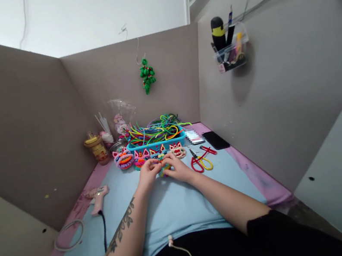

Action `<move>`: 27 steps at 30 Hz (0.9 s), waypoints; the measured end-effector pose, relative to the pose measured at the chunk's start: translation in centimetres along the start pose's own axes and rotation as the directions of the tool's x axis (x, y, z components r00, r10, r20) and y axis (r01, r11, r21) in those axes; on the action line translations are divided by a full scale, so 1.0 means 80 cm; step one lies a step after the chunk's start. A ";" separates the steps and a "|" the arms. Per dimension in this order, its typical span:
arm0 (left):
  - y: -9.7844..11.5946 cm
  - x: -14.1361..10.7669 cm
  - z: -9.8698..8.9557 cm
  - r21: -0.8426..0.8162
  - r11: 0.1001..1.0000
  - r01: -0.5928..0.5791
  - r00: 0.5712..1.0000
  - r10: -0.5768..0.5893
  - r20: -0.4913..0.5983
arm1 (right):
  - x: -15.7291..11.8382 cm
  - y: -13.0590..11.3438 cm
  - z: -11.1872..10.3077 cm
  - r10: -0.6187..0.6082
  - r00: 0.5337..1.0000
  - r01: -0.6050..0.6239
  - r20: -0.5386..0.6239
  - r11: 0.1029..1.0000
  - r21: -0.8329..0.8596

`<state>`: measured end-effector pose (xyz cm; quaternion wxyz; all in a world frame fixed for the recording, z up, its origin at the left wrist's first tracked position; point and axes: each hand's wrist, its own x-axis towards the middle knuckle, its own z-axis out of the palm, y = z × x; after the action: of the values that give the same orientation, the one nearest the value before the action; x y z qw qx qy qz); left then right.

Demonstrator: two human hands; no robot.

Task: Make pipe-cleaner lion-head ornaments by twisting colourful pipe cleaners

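Both of my hands meet over the middle of the table, close to its far side. My left hand pinches a small teal and yellow fuzzy craft piece from the left. Fingers of my right hand close on the same piece from the right, hiding much of it. Just beyond stand several colourful lion-head figures of fuzzy stems, among them a pink and purple one and a white and red one. Behind these is a blue basket heaped with pipe cleaners.
Right of my hands lie red-and-yellow-handled scissors, a red-handled tool and a black phone. A pink glue gun with a cord lies left. A yellow-lidded cup stands back left. Grey partitions enclose the table.
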<state>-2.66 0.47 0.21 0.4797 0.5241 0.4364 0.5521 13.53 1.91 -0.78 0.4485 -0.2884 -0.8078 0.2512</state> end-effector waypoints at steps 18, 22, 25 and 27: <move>0.006 0.002 -0.001 -0.042 0.997 0.064 0.995 -0.067 -0.079 | 0.002 0.007 -0.012 0.113 0.988 -0.089 -0.104 0.972 0.216; 0.011 -0.001 -0.003 -0.057 0.998 0.041 0.999 -0.039 0.037 | 0.007 0.018 -0.022 0.193 0.981 -0.177 -0.024 0.937 0.302; 0.014 -0.005 0.000 -0.052 0.999 -0.002 0.991 0.009 0.130 | 0.008 0.020 -0.026 0.158 0.979 -0.188 0.129 0.946 0.266; 0.014 -0.007 0.001 -0.046 0.999 -0.014 0.986 0.021 0.168 | 0.009 0.019 -0.027 0.144 0.972 -0.189 0.184 0.948 0.255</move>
<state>-2.66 -0.23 1.25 0.5214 0.5618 0.3774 0.5197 15.45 3.77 -0.34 0.3934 -0.2702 -0.7723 0.4192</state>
